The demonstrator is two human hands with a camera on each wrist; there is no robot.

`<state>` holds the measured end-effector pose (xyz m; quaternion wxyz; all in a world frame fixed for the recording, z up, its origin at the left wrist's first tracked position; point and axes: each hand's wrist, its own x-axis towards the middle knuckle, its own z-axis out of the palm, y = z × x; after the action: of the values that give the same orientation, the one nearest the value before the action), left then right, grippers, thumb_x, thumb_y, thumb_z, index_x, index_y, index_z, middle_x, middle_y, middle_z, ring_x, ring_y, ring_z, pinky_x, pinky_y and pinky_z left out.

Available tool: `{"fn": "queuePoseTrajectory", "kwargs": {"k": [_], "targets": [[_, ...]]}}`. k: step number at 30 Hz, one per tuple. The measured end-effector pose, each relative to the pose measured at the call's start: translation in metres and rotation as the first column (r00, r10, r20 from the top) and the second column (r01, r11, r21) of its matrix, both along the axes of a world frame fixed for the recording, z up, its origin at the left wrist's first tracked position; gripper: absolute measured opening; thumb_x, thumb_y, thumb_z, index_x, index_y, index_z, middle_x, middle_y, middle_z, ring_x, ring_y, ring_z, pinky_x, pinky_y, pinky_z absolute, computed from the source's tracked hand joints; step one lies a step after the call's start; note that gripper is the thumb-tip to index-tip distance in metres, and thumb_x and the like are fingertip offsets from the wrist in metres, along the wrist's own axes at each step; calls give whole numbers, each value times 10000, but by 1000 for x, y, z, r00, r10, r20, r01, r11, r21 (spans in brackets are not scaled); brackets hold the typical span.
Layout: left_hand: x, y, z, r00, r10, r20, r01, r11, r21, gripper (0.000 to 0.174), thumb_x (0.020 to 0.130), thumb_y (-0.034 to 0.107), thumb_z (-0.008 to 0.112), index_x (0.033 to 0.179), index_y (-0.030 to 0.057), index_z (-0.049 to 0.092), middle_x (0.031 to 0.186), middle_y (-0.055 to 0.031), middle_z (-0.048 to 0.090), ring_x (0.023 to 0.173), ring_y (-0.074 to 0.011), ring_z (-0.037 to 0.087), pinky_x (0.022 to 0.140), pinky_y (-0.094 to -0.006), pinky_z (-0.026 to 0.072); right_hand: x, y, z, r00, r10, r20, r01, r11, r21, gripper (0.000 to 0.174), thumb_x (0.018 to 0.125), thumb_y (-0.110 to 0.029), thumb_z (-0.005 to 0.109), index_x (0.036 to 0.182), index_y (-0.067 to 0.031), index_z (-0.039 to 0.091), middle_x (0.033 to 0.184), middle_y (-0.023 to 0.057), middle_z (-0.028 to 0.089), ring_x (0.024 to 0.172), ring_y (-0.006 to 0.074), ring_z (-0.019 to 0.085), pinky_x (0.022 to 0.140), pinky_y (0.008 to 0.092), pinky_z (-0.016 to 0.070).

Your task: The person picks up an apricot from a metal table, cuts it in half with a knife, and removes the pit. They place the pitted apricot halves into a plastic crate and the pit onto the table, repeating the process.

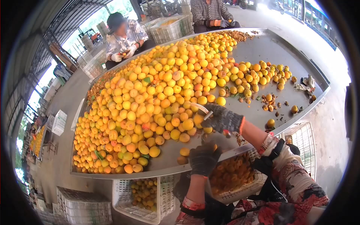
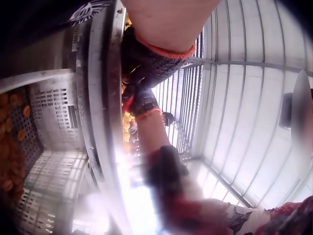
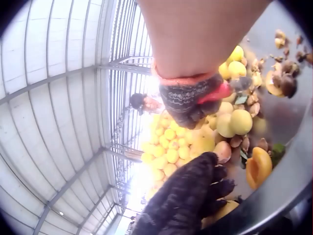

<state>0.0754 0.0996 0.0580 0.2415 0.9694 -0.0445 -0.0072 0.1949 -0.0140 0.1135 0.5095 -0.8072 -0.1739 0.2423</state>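
My right hand point(image 1: 224, 118), in a dark knit glove, grips a red-handled tool point(image 3: 216, 93) with a pale metal end, low over the heap of yellow-orange apricots point(image 1: 150, 97). Several apricots lie right at its fingers. My left hand point(image 1: 204, 159), gloved too, is at the near table edge with its fingers spread loosely. An apricot point(image 3: 224, 211) shows partly behind those fingers in the right wrist view. A split apricot point(image 3: 259, 167) shows its orange inside near the fingertips, overlapping the metal rim. The left palm is hidden.
A raised rim borders the metal table point(image 1: 270, 120). Pits and scraps point(image 1: 268, 103) lie on its right part, with a crumpled glove point(image 1: 306, 85) beyond. Under the near edge stand a crate of split fruit point(image 1: 232, 172) and a crate of whole fruit point(image 1: 144, 193). Two people sit opposite.
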Motion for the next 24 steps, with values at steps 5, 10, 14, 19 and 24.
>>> {"fn": "queuePoseTrajectory", "kwargs": {"k": [5,10,14,19,24], "targets": [[7,-1,-23,781,-109,615,71,994,86,288,833,281,502,1026,69,529,929,-123,593,735,-246,601,690,-362,468,-35,-40,5,998,48,-50,-37,976,214,513,728,-113,690,1186,-48,467,991,24,580,858,78,508,754,245,440],[0,-1,-7,955,181,-233,-239,10,-971,364,865,301,505,1105,31,461,990,-100,569,796,-174,581,636,-287,492,-68,-40,21,867,162,470,-162,986,-41,545,727,-173,691,1190,-25,446,1005,117,563,888,205,556,775,299,446],[-11,-8,8,951,189,-245,-196,-247,-949,427,844,304,547,1162,43,434,1059,-105,525,834,-174,557,667,-304,502,-71,-29,4,749,154,644,-218,976,20,590,746,-176,669,1237,-21,381,1062,162,540,964,256,551,780,343,457],[-12,6,6,973,37,-226,-165,-572,-804,447,830,305,566,1166,45,428,1080,-85,508,881,-187,538,737,-325,484,-77,-32,-4,990,-101,95,86,986,145,447,809,-138,594,1206,-38,416,1032,107,536,922,168,534,782,285,460],[-13,16,-10,971,136,-196,-86,-567,-819,471,830,293,568,1198,47,405,1095,-85,491,900,-168,516,717,-294,479,-98,-50,10,950,-292,-108,311,912,266,299,878,-143,483,1157,-44,450,774,19,541,639,86,518,561,201,426]]}}
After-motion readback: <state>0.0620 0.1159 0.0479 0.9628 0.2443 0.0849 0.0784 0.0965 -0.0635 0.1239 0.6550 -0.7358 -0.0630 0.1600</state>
